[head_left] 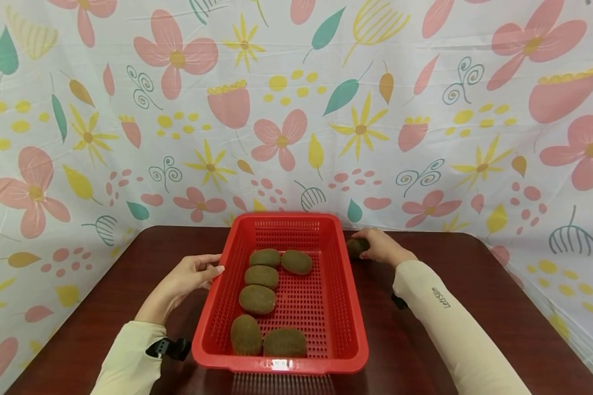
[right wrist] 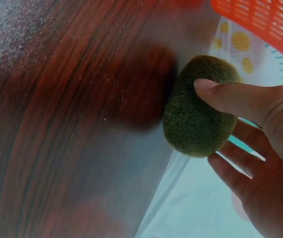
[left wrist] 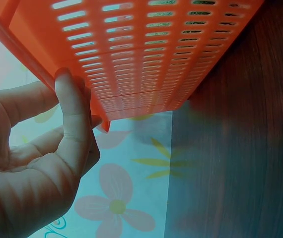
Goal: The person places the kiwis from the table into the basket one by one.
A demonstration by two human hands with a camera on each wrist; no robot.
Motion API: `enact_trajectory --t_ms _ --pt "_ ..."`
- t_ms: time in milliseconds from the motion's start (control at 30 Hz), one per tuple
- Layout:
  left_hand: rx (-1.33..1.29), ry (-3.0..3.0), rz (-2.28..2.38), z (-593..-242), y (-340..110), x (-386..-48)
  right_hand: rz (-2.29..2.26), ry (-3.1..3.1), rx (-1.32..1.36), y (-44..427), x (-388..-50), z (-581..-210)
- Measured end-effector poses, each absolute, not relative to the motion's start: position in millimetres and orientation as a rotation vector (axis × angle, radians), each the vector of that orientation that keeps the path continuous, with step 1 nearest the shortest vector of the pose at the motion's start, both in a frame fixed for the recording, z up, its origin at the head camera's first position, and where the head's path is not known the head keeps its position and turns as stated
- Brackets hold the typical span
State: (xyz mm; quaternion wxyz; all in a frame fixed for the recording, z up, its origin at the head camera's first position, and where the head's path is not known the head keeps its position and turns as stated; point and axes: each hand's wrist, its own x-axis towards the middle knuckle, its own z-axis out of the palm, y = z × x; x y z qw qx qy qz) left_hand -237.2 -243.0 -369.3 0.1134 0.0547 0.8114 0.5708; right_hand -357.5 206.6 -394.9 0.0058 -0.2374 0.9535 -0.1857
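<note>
A red plastic basket (head_left: 352, 307) with slotted walls stands on the table, with several brown fuzzy kiwis (head_left: 257, 299) lying inside, mostly along its left side and near end. My left hand (head_left: 186, 278) pinches the basket's left rim between thumb and fingers; the left wrist view shows the fingers (left wrist: 72, 116) bent at the rim. Outside the basket, beyond its far right corner, my right hand (head_left: 381, 247) grips another kiwi (right wrist: 198, 111), thumb on one side and fingers on the other. That kiwi is at the tabletop; whether it touches the wood I cannot tell.
The dark wood-grain table (head_left: 425, 307) extends on both sides of the basket. A white cloth with printed flowers (head_left: 281, 137) hangs behind the table and along its sides.
</note>
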Motion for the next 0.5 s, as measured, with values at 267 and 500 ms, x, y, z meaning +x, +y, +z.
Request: enact_trajectory --t_ms 267,500 --pt "0.148 2.382 1.679 -369.0 -242.6 -238.1 -0.593 2.964 -0.735 210.7 -357.5 -391.5" --pt "0.14 2.385 1.677 -369.3 -241.8 -237.6 -0.607 2.991 -0.785 215.3 -356.3 -387.3"
